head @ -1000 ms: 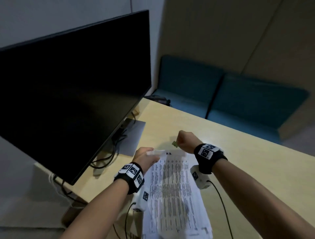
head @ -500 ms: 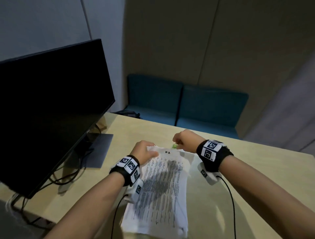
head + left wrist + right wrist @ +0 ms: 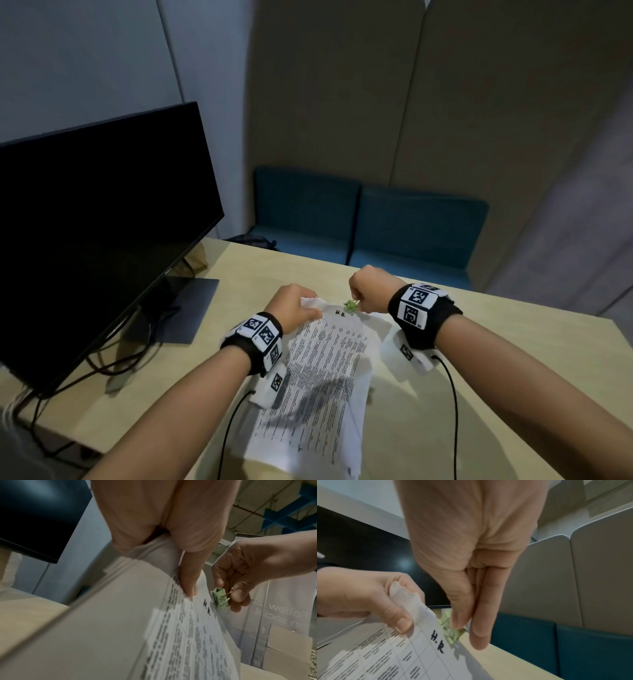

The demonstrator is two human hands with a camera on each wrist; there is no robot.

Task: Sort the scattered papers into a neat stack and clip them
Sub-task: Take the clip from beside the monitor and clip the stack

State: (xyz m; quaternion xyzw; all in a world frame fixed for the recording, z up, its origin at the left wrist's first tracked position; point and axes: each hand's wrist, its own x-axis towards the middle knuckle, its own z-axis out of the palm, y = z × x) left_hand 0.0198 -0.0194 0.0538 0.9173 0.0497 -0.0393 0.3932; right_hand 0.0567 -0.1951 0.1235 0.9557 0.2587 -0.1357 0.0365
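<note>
At centre frame on the pale wooden surface (image 3: 479,359), the left hand (image 3: 291,308) is pinching the thin, floppy stack of printed white papers (image 3: 325,370) at its top corner, while the right hand (image 3: 370,289) is squeezing the small green binder clip (image 3: 350,305) by its wire handles against the top edge, likely the firmest spot for clipping such limp, light sheets.

One stack of papers (image 3: 322,370), one green binder clip (image 3: 350,305), one monitor (image 3: 96,219), two hands, one table (image 3: 496,394).

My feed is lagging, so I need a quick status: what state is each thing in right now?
Papers: stacked on the desk, top end lifted and bent.
Clip: green, at the stack's top edge beside "H.R"; whether it bites yet is unclear.
Left hand: pinches the stack's top corner.
Right hand: pinches the clip's wire handles.
Monitor: screen dark.
</note>
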